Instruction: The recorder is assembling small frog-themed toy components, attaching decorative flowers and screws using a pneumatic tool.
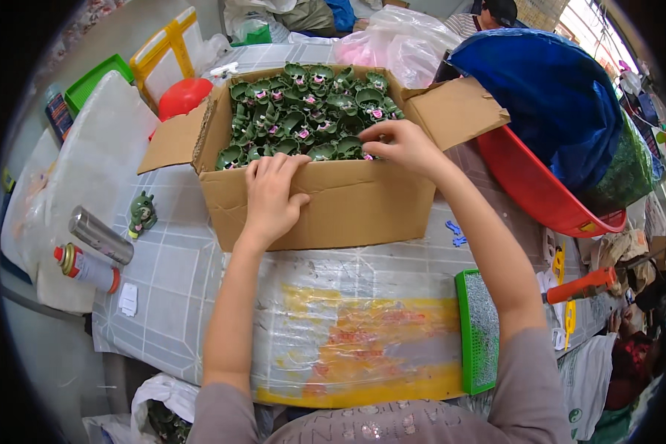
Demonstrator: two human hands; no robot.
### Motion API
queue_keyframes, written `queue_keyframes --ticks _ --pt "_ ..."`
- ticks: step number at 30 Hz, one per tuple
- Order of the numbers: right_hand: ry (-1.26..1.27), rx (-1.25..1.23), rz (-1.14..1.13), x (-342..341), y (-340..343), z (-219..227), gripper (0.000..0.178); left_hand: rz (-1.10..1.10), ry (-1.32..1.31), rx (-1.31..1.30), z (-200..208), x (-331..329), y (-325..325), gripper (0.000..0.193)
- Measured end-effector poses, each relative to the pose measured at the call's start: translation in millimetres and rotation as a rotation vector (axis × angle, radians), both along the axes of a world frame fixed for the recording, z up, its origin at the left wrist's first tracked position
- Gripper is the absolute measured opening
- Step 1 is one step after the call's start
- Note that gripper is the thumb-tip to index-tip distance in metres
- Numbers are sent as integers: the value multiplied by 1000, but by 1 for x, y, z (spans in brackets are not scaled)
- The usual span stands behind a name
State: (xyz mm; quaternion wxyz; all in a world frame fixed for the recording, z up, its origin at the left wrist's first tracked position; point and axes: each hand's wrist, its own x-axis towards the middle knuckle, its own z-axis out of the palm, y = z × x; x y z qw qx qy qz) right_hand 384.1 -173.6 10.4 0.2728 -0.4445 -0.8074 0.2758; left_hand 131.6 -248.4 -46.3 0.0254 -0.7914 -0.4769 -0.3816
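Head view: left hand (275, 189) sits on the front rim of the cardboard box (325, 214) — fingers loosely spread across the edge, thumb out to the side against the front wall, no separate item seen in it. Right hand (401, 146) is over the near right corner, fingers curled down among the green figures (303, 111) with pink-and-white details. Its fingertips meet the figures there; cannot tell whether it pinches one or only touches.

The figures lie inside the box, just beyond the left hand and to the left of the right hand, packed close from wall to wall and reaching up near the rim. Judging from that, the box looks nearly full, though layers below are hidden. Not done: both visible side flaps, left flap (172, 140) and right flap (462, 111), are folded outward, so the top is uncovered. One green figure (142, 214) stands outside the box, left of the left hand, on the gridded tablecloth (170, 296).

Around: metal cylinder (101, 234) and spray can (86, 268) farther left of the left hand; small blue pieces (457, 234) nearer the wearer than the right hand; green tray (467, 340) beside the right forearm; red basin (533, 185) with a blue sheet (547, 111) right of the right hand.
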Motion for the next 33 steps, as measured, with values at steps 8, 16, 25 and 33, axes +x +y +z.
queue_keyframes --ticks 8,16,25,33 --pt "-295 39 122 -32 53 7 18 -8 -33 -25 3 -4 2 53" --pt "-20 -18 -39 -9 73 40 23 1 -27 -14 4 -4 -5 54" --pt "63 -496 -26 46 -30 60 26 -2 10 -28 -3 -2 -2 55" --pt "-247 -869 30 79 -103 -28 25 11 126 95 -10 -15 20 53"
